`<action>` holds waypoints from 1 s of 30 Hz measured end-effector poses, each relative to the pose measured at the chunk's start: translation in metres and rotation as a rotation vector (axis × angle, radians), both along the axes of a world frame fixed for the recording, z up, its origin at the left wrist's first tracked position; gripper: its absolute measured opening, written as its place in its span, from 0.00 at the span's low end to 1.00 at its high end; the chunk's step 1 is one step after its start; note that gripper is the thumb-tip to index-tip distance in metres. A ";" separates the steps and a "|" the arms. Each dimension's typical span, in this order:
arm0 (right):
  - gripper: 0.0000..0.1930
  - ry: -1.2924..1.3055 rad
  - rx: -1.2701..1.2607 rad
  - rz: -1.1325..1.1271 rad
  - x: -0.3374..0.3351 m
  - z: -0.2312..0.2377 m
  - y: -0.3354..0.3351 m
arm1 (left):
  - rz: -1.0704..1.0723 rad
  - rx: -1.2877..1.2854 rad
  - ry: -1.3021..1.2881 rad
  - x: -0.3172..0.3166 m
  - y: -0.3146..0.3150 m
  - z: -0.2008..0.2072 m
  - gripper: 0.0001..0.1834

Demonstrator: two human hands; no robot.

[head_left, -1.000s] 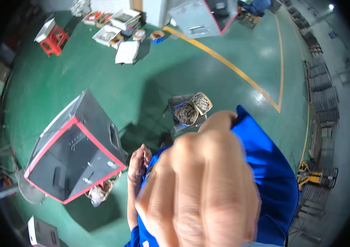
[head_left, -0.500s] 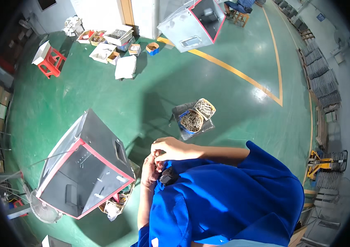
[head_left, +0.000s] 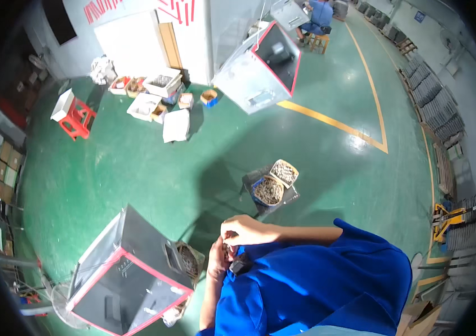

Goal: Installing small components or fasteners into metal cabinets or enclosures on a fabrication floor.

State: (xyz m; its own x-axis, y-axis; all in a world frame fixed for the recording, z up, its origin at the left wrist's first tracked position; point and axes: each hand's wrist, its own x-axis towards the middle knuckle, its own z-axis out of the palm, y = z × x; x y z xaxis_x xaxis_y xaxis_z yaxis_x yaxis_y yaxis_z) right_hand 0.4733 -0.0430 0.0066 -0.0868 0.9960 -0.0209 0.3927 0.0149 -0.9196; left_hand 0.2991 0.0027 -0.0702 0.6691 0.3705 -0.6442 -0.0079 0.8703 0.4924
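Observation:
My left hand [head_left: 217, 260] and my right hand [head_left: 243, 230] meet in front of my blue shirt [head_left: 316, 280]. The right fingers are pinched together just above the curled fingers of the left. Whatever lies between them is too small to make out. A small black object [head_left: 241, 264] sits against the shirt beside my left hand. Ahead of my hands, a blue-sided tub [head_left: 267, 192] and a pale square box [head_left: 285, 173] full of small pieces stand on a dark stand [head_left: 252, 178]. Close on my left is a grey metal cabinet [head_left: 151, 238] with red edging.
Another red-edged grey cabinet [head_left: 252, 84] stands farther off; a person in blue [head_left: 319, 17] sits beyond it. Boxes of parts [head_left: 162, 83] and a red stool [head_left: 75, 117] are at far left. A fan [head_left: 65, 302] stands near the left cabinet, a yellow pallet jack [head_left: 445, 218] at right.
The view has tilted up, so the floor and cabinets sit lower and more wall shows. My hands stay together in front of the shirt, their pose much the same.

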 end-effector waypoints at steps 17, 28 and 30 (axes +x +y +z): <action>0.07 -0.291 0.687 0.274 -0.046 0.027 0.016 | 0.363 -0.191 -0.182 -0.039 -0.002 0.012 0.12; 0.07 -0.500 0.522 0.471 -0.069 0.010 0.008 | 0.347 -0.283 -0.224 -0.058 -0.011 -0.015 0.14; 0.07 -0.497 0.539 0.444 -0.076 0.010 0.006 | 0.325 -0.280 -0.259 -0.067 -0.010 -0.024 0.14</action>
